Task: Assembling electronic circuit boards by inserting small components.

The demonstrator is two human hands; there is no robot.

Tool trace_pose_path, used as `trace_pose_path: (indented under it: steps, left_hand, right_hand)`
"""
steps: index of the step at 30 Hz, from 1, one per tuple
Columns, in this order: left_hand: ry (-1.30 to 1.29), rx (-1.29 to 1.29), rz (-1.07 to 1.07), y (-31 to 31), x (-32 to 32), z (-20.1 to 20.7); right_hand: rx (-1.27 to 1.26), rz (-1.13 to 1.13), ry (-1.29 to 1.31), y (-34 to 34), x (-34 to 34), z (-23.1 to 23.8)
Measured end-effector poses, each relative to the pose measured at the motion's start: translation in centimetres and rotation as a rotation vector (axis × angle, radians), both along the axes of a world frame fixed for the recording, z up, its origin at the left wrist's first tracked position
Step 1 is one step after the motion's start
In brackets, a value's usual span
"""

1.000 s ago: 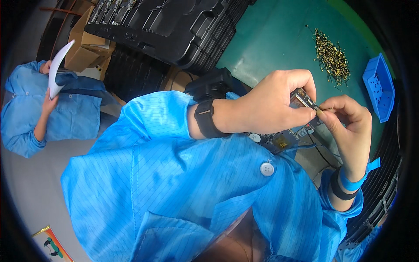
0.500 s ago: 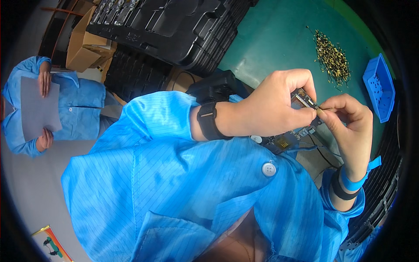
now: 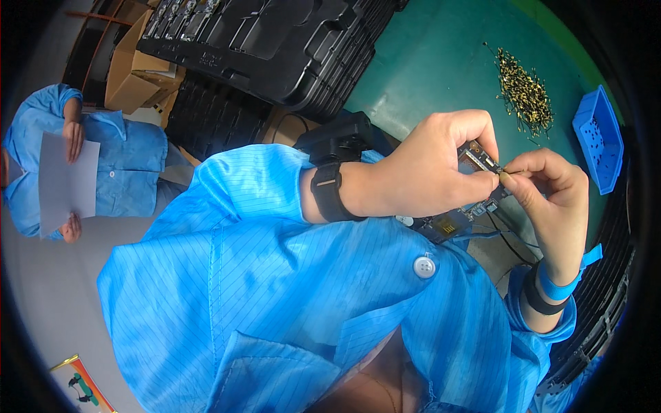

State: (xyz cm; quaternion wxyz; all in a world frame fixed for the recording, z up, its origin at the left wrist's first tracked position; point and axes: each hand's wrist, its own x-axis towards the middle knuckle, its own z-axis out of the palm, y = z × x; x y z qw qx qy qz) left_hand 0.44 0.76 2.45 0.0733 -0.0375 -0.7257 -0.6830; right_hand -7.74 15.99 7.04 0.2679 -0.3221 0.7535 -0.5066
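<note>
Dark circuit board [image 3: 474, 162] is clamped in the left hand [image 3: 423, 165], right hand [image 3: 554, 196] pinched together at its right edge, can't tell on what. Yellow-and-black parts [image 3: 525, 95] sit piled far right on the green counter [image 3: 420, 76], blue bin [image 3: 597, 143] nearby.

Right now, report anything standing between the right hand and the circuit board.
Nothing visible does: the right hand pinches at the edge of the circuit board, with the left hand gripping close beside.
</note>
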Motion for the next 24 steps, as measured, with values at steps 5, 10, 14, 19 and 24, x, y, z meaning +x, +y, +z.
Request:
trace_pose_path:
  steps: [5, 10, 14, 19, 24]
  left_hand:
    - [-0.010, 0.004, 0.005, 0.05, 0.19, 0.03]
    - [-0.012, 0.006, 0.005, 0.15, 0.20, 0.06]
    - [-0.005, 0.008, 0.006, 0.07, 0.13, 0.07]
    - [0.019, -0.004, 0.014, 0.13, 0.11, -0.02]
    - [0.025, -0.020, 0.025, 0.11, 0.06, 0.00]
  right_hand:
    - [-0.004, -0.009, 0.007, -0.03, 0.23, -0.02]
    - [-0.002, -0.008, 0.027, 0.01, 0.29, 0.08]
    - [-0.017, -0.021, 0.034, -0.06, 0.35, -0.02]
    - [-0.017, -0.020, 0.077, -0.09, 0.40, 0.04]
    - [-0.019, -0.009, 0.111, -0.12, 0.48, -0.08]
